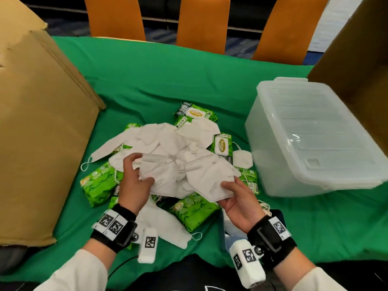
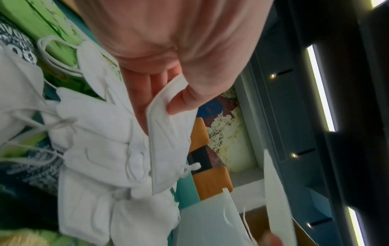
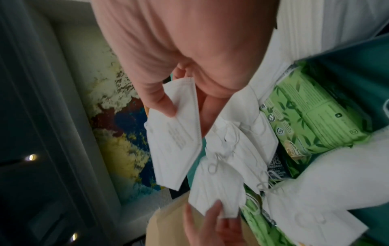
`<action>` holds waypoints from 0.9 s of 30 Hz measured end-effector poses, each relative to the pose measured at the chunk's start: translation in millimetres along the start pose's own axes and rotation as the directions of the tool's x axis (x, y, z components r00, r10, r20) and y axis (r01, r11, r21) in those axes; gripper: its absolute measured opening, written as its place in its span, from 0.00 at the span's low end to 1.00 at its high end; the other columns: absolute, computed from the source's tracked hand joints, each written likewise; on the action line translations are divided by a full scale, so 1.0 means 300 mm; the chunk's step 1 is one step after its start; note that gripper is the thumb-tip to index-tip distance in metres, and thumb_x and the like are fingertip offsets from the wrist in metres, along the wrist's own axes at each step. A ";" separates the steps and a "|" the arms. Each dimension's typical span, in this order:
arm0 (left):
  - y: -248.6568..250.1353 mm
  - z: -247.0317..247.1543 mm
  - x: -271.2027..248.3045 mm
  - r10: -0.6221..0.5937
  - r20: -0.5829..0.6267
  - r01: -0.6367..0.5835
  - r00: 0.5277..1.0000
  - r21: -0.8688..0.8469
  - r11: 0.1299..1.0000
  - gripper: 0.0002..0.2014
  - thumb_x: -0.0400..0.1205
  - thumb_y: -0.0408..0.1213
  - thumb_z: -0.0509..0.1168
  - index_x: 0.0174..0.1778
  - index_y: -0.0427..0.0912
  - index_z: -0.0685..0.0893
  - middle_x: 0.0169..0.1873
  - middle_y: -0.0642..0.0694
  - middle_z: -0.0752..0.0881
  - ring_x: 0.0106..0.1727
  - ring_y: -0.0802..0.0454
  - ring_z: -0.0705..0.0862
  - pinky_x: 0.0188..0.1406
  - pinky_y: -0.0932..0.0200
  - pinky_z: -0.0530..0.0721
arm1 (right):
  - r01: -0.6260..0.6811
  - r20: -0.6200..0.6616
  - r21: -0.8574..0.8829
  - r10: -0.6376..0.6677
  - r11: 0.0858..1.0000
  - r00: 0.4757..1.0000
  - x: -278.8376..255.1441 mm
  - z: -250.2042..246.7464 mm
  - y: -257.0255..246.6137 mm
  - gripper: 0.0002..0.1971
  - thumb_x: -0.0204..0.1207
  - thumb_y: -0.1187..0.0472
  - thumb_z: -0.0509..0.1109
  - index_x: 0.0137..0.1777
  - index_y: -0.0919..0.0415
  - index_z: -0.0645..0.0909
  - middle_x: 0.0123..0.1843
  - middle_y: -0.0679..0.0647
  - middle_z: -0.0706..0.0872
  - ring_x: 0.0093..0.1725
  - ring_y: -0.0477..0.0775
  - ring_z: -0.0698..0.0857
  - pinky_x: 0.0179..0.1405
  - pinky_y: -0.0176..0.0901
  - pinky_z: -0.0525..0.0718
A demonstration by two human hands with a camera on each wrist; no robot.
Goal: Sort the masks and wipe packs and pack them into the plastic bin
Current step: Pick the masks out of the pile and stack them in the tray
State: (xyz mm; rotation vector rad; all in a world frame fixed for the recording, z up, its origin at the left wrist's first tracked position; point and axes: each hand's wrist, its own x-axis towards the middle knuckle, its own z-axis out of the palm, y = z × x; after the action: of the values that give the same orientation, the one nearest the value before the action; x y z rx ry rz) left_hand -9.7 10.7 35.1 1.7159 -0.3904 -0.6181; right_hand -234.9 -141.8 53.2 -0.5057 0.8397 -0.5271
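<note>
Over the mask-and-wipe-pack pile [image 1: 168, 148] on the desk [image 1: 147, 80], the left hand [image 1: 134, 185] pinches one white mask [image 1: 161, 175] and the right hand [image 1: 237, 204] another [image 1: 212, 181] (wrist views confirm each thumb-on-mask grip); the lidded plastic bin [image 1: 310, 139] sits right.

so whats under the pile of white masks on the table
Green wipe packs poke out from beneath the white masks on several sides, lying on the green cloth. How many packs lie fully covered in the middle cannot be seen.
</note>
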 end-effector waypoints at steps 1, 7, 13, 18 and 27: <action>0.009 0.015 -0.013 0.031 0.023 -0.031 0.999 -0.008 0.999 0.42 0.74 0.14 0.65 0.73 0.65 0.71 0.54 0.53 0.89 0.50 0.49 0.90 0.49 0.50 0.90 | -0.004 0.016 -0.012 0.004 1.000 1.000 0.005 0.016 0.013 0.26 0.74 0.75 0.70 0.74 0.68 0.78 0.70 0.65 0.87 0.72 0.66 0.84 0.56 0.57 0.90; 0.013 0.144 -0.047 0.002 0.059 0.001 0.998 -0.038 0.999 0.28 0.73 0.20 0.69 0.63 0.54 0.83 0.54 0.51 0.92 0.57 0.48 0.90 0.60 0.37 0.88 | 0.047 0.050 -0.252 -0.035 0.967 0.998 0.012 0.081 0.077 0.13 0.74 0.64 0.76 0.58 0.55 0.90 0.61 0.57 0.92 0.61 0.56 0.87 0.67 0.57 0.76; 0.043 0.131 -0.049 -0.315 0.286 0.425 0.905 -0.588 0.689 0.20 0.78 0.20 0.57 0.65 0.33 0.84 0.66 0.27 0.85 0.64 0.32 0.86 0.68 0.32 0.79 | 0.023 0.156 -0.205 0.009 0.979 0.988 0.022 0.079 0.082 0.13 0.72 0.66 0.76 0.55 0.53 0.89 0.58 0.57 0.91 0.58 0.55 0.87 0.66 0.57 0.78; 0.052 0.097 -0.067 -0.169 0.464 0.455 0.870 -0.621 0.638 0.17 0.87 0.36 0.58 0.71 0.36 0.76 0.74 0.30 0.79 0.74 0.32 0.80 0.79 0.31 0.69 | 0.068 0.071 -0.164 -0.057 0.984 0.996 0.047 0.100 0.105 0.11 0.70 0.73 0.77 0.50 0.60 0.84 0.53 0.59 0.91 0.54 0.59 0.88 0.50 0.54 0.88; 0.059 0.085 0.003 0.124 0.346 -0.095 0.930 -0.102 0.990 0.25 0.70 0.35 0.79 0.64 0.47 0.84 0.57 0.46 0.91 0.61 0.49 0.89 0.64 0.46 0.86 | -0.003 0.018 -0.146 0.006 0.989 1.000 0.075 0.141 0.059 0.17 0.68 0.74 0.78 0.55 0.63 0.83 0.58 0.66 0.91 0.53 0.64 0.91 0.55 0.60 0.88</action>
State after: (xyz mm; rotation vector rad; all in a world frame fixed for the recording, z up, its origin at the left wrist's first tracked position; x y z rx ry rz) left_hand -22.8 -14.1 48.2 1.4912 -0.6991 -0.8511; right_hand -184.5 -133.4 53.9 -0.6421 0.8651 -0.4583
